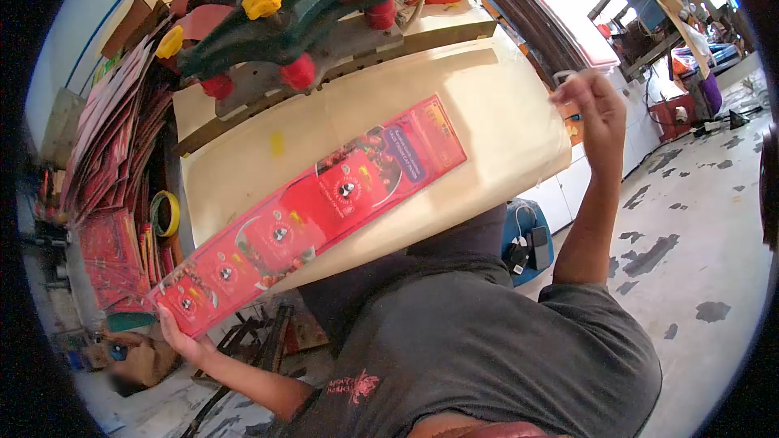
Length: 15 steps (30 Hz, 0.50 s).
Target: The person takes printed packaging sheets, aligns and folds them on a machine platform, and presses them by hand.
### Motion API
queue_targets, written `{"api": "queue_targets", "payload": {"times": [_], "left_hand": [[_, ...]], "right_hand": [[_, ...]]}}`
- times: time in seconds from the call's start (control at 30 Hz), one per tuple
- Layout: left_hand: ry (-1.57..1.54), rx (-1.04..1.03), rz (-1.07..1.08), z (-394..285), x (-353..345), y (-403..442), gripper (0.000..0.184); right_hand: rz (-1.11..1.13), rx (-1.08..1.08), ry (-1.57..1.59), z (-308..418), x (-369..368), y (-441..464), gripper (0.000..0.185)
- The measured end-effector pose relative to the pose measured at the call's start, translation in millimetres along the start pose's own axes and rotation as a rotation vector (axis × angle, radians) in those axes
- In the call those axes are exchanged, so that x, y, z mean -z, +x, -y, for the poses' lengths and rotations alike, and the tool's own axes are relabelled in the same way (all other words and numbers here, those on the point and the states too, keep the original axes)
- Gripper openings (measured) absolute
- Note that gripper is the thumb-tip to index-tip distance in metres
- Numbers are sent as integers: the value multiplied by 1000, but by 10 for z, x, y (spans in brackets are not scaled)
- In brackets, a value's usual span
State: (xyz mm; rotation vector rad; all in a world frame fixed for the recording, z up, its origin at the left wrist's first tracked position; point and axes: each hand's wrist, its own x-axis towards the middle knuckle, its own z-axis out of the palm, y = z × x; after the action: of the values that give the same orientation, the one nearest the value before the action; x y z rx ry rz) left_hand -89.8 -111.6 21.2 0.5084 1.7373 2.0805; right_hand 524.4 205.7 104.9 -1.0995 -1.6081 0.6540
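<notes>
A long red printed strip (324, 203) with repeated round logos and food pictures lies slantwise across the cream work surface (519, 105). Its lower left end is in my left hand (188, 342), thumb on top, the other fingers mostly hidden beneath. The strip's far right end rests on the surface, with a glossy sheen along it. Raised off the right edge of the surface is my right hand (596, 105), apart from the strip. Its fingers are curled and pressed together; a small pale curved thing seems to be at the fingertips, too unclear to name.
A dark green machine frame (316, 28) with yellow knobs and red feet stands across the back of the surface. Stacked red printed sheets (114, 162) and a yellow tape roll (165, 213) are at the left. A blue stool (519, 235) holding chargers is below right.
</notes>
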Motion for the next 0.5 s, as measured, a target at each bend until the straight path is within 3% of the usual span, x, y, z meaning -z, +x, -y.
{"api": "queue_targets", "payload": {"times": [0.07, 0.1, 0.17, 0.27, 0.3, 0.37, 0.4, 0.5], "left_hand": [[65, 6, -9, -3, -58, 18, 47], [123, 11, -22, -11, -88, 29, 46], [98, 20, 28, -64, -174, 4, 45], [79, 12, 31, -41, -194, -7, 45], [57, 20, 32, -30, -197, -17, 44], [31, 29, 30, 10, -203, -42, 44], [42, 17, 8, 38, -204, -68, 44], [51, 16, -18, 166, -98, -68, 45]], "right_hand": [[302, 49, 55, 347, -78, -116, 24], [365, 98, 316, 472, -166, -189, 20], [650, 432, 654, 586, -261, -136, 20], [732, 390, 599, 650, -281, -122, 23], [672, 215, 374, 656, -245, -119, 26], [419, 74, -36, 487, -423, -147, 25], [395, 47, -231, 423, -452, -156, 21], [451, -44, -432, 126, -576, -274, 19]]}}
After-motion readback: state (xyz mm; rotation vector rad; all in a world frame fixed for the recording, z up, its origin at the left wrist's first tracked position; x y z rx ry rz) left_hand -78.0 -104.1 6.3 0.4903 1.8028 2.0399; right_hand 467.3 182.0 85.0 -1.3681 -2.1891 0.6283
